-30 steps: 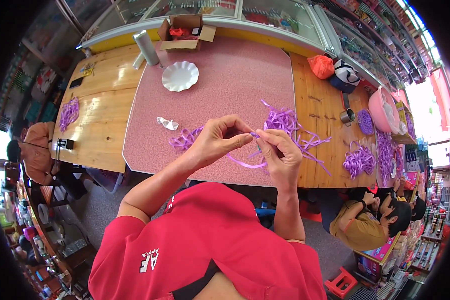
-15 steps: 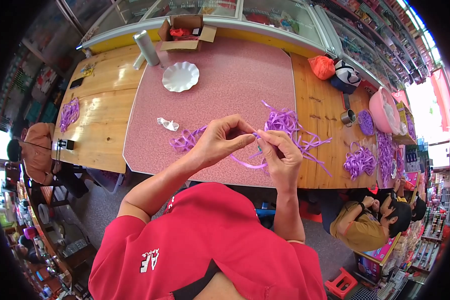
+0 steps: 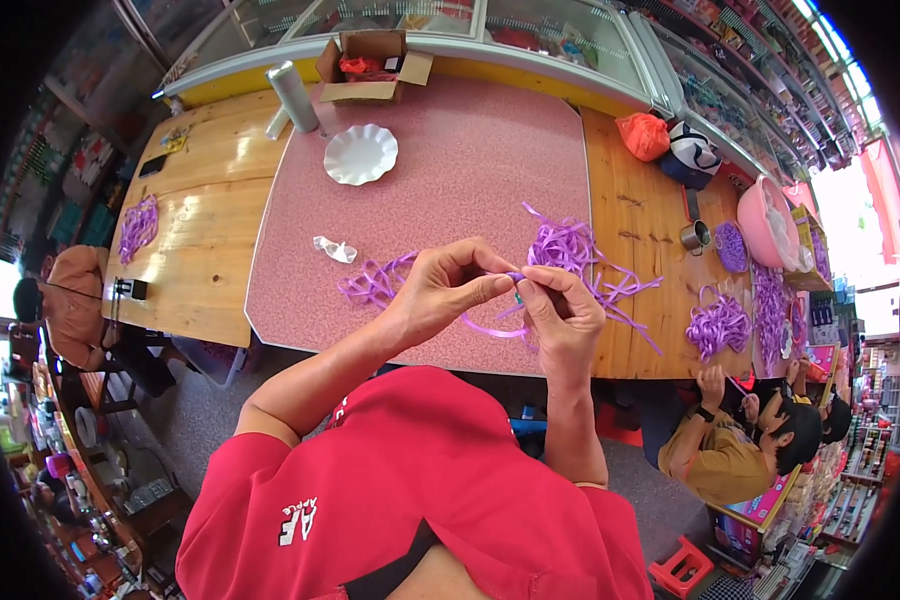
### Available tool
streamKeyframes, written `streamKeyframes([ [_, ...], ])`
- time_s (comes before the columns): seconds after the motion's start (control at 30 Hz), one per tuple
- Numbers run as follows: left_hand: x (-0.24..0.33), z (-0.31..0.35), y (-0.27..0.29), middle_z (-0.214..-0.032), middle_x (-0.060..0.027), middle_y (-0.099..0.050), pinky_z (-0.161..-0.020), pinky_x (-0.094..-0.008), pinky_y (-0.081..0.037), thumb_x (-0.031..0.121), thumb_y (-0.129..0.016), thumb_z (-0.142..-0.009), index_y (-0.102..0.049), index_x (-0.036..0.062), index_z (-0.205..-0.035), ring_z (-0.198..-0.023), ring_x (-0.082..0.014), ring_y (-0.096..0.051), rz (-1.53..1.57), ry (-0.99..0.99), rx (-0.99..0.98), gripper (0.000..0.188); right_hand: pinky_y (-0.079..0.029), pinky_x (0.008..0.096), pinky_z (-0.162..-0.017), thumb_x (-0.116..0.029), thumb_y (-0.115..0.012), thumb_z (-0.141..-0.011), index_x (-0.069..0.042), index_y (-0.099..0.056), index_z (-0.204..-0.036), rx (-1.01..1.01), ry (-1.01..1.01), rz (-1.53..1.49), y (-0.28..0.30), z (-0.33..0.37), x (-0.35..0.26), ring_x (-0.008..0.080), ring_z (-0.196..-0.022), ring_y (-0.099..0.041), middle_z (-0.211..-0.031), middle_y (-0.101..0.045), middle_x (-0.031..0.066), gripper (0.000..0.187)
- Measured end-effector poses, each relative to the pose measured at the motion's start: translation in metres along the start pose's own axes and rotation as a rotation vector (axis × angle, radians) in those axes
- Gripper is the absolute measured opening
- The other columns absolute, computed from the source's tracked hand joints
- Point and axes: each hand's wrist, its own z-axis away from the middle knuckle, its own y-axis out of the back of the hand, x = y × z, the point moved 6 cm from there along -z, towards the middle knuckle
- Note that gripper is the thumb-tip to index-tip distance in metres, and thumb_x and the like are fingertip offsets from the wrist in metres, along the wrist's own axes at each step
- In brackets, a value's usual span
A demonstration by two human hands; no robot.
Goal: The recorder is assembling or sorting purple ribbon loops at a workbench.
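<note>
My left hand (image 3: 448, 288) and my right hand (image 3: 560, 312) meet above the near edge of the pink table (image 3: 450, 170), fingertips pinched together on a thin purple ribbon strip (image 3: 492, 327) that loops down below them. A loose pile of purple ribbon strips (image 3: 568, 248) lies just beyond my right hand. A smaller bunch of purple strips (image 3: 373, 283) lies left of my left hand. I wear a red shirt.
On the table are a white scalloped plate (image 3: 360, 154), a crumpled clear wrapper (image 3: 334, 249), an open cardboard box (image 3: 372, 62) and a grey cylinder (image 3: 295, 96). More purple ribbon heaps (image 3: 718, 325) and a pink basin (image 3: 765, 220) sit right, where seated people work (image 3: 740, 450).
Both hands stay pinched together on the strip; the fingers have shifted only slightly.
</note>
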Motion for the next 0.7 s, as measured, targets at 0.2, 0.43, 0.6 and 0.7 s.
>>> streamKeyframes([
  [0.2,-0.001,0.0,0.003,-0.091,0.001,-0.06,-0.071,-0.0214,-0.043,0.008,-0.068,-0.092,-0.067,0.0004,-0.099,-0.083,-0.0043,-0.054,-0.086,-0.104,0.02,0.011,-0.04,0.0167,-0.054,0.005,-0.068,-0.088,0.0,-0.07,-0.099,0.038,0.239,0.175,-0.006,0.003,-0.009,0.0024,-0.067,-0.052,-0.096,-0.065,0.0021,0.013],
  [0.43,0.008,0.002,0.0,-0.089,0.0006,-0.057,-0.066,-0.0219,-0.041,0.006,-0.068,-0.091,-0.067,0.0,-0.098,-0.08,-0.0049,-0.052,-0.154,-0.137,-0.043,0.009,-0.043,0.0174,-0.06,0.004,-0.069,-0.088,-0.001,-0.069,-0.1,-0.009,0.267,0.233,-0.006,0.009,-0.015,0.0047,-0.075,-0.056,-0.098,-0.066,0.0045,0.013],
  [0.6,0.017,0.004,-0.003,-0.087,-0.0017,-0.058,-0.064,-0.023,-0.042,0.003,-0.07,-0.088,-0.067,0.0005,-0.096,-0.078,-0.0066,-0.053,-0.343,-0.277,-0.066,0.009,-0.041,0.0181,-0.052,0.004,-0.069,-0.087,-0.002,-0.069,-0.099,-0.052,-0.104,-0.315,-0.004,0.009,0.006,0.0039,-0.066,-0.055,-0.098,-0.066,0.0057,0.013],
  [0.7,0.025,0.005,-0.003,-0.085,-0.0036,-0.059,-0.061,-0.024,-0.042,0.001,-0.071,-0.086,-0.067,0.0004,-0.095,-0.075,-0.0078,-0.054,-0.483,-0.395,-0.075,0.009,-0.041,0.0188,-0.05,0.003,-0.069,-0.088,-0.002,-0.069,-0.098,-0.041,0.016,-0.189,-0.007,0.01,-0.005,0.0046,-0.064,-0.055,-0.097,-0.067,0.007,0.011],
])
